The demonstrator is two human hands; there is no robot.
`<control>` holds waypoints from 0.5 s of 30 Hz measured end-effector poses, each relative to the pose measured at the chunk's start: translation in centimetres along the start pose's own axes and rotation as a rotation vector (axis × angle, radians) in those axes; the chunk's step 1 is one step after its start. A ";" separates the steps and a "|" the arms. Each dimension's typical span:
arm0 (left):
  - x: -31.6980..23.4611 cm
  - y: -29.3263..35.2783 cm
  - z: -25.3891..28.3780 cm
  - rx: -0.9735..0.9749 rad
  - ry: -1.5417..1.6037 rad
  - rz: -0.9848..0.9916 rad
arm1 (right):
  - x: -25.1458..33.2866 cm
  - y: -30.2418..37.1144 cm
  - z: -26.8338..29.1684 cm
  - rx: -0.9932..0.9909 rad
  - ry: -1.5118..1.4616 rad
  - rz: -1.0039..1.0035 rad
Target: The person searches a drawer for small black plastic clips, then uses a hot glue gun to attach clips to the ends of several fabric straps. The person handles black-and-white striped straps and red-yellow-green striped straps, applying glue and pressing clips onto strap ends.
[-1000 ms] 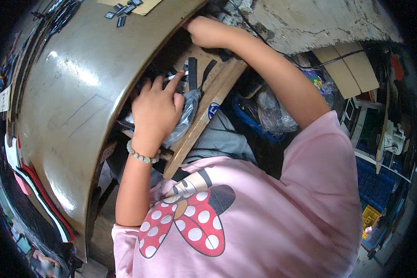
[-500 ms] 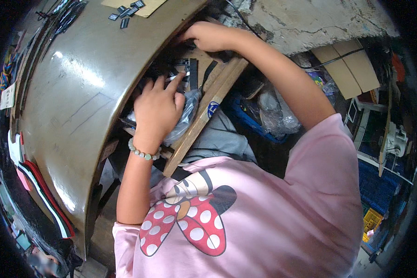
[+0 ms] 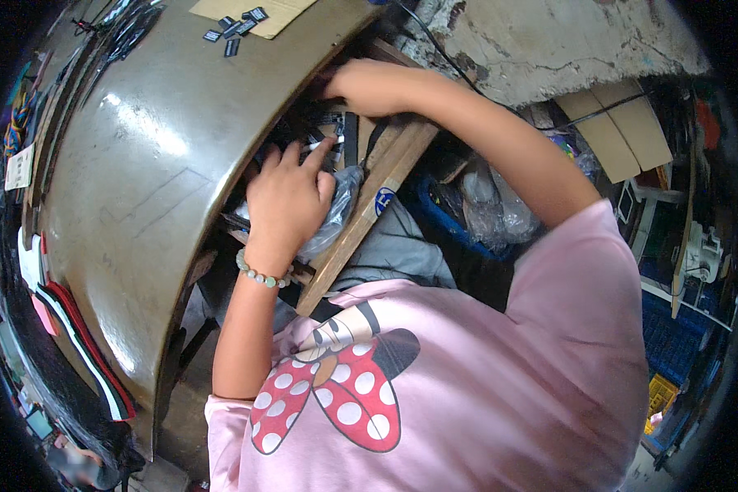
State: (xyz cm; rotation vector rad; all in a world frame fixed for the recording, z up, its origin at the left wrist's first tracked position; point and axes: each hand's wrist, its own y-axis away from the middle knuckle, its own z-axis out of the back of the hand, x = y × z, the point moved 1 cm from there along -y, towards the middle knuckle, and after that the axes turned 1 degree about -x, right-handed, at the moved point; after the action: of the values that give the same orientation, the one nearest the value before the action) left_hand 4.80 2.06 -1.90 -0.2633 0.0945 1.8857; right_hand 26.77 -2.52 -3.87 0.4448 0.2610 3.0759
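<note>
A wooden drawer (image 3: 344,246) is pulled out from under the table, holding black labels or tags, black strips (image 3: 351,138) and a crumpled clear plastic bag (image 3: 340,209). Over its contents lies my left hand (image 3: 289,197), fingers spread and pointing away from me, next to the bag. Its fingertips rest among the dark pieces, and I see nothing gripped in it. My right hand (image 3: 369,86) reaches into the far end of the drawer, close to the table edge. Its fingers are hidden there, so what they touch cannot be seen.
The shiny table (image 3: 131,189) carries small black labels (image 3: 232,49) and a piece of cardboard (image 3: 283,18) at its far side, with coloured strips (image 3: 82,344) on the left. To the right are a blue crate (image 3: 439,217) with plastic bags, a cardboard box (image 3: 615,131) and a concrete ledge (image 3: 566,49).
The view has shifted slightly. My right hand has moved a little nearer, its fingers now more hidden in the drawer's far end. My left hand stays spread over the contents.
</note>
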 end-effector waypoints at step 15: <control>-0.1 0.1 0.1 0.011 0.082 0.024 | 1.7 -1.6 -2.4 -0.181 -0.201 -0.151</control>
State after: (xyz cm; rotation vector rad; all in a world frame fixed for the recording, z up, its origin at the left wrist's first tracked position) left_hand 4.74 2.01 -1.77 -0.3333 0.1644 1.8980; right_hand 24.46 -1.20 -5.89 0.6845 0.0096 2.8466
